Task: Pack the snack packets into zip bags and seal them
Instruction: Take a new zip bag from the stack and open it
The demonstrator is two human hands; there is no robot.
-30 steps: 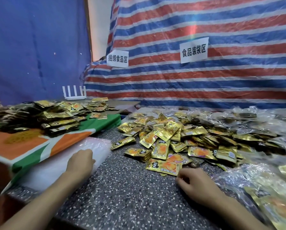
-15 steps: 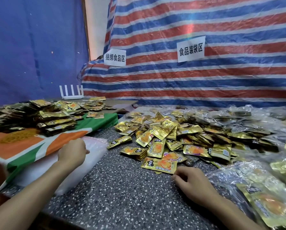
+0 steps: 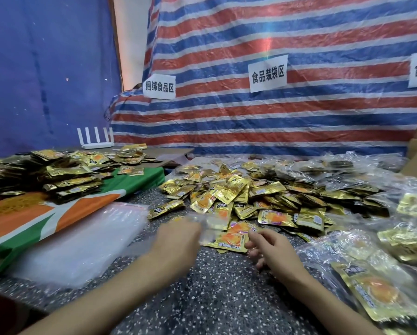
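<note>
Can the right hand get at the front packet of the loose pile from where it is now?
Probably yes. The right hand lies right beside the front packet, fingers at its edge, with nothing between. A blurred clear bag near the left hand overlaps only the packet's left side.

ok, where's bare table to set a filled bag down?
Best: the speckled tabletop at the near edge, just nearer than the left hand and right hand, bordered by the empty zip-bag stack and the filled bags. A thin strip lies between that stack and the loose packet pile. Everything beyond and to the right is crowded.
</note>
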